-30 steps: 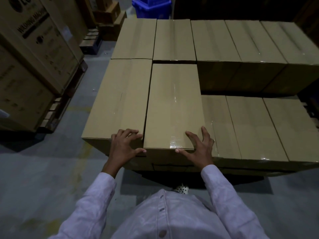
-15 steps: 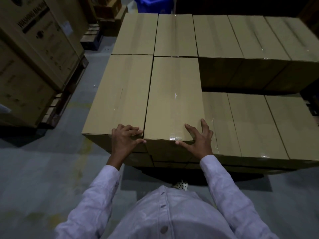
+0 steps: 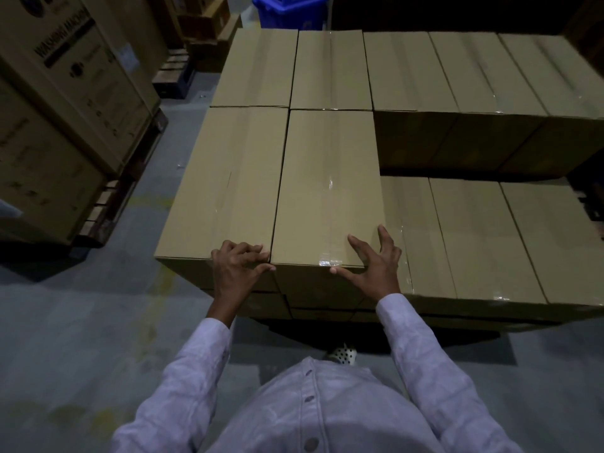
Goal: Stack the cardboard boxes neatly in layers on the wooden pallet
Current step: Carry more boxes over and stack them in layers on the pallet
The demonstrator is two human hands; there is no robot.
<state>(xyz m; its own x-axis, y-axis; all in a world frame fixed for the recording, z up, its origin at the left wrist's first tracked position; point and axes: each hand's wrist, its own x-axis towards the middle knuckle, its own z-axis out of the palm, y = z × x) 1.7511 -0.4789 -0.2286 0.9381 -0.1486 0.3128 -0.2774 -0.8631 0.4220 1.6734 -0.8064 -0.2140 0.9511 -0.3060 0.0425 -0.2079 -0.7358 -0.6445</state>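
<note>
A long cardboard box (image 3: 327, 191) lies on the upper layer of the stack, snug against its left neighbour (image 3: 225, 181) and the back row (image 3: 457, 70). My left hand (image 3: 237, 269) curls over the near corner at the seam between the two boxes, thumb on the front face. My right hand (image 3: 372, 266) is spread over the box's near right corner, thumb on the front edge. To the right, lower-layer boxes (image 3: 464, 240) lie uncovered. The wooden pallet is hidden under the stack.
Tall appliance cartons (image 3: 65, 103) stand at the left on their own pallet (image 3: 108, 204), with a strip of grey floor between them and the stack. A blue bin (image 3: 291, 11) sits behind the stack. My shoe (image 3: 341, 353) is at the stack's foot.
The box under my hands has slid away from me until its far end met the back row. Both hands stayed on its near corners.
</note>
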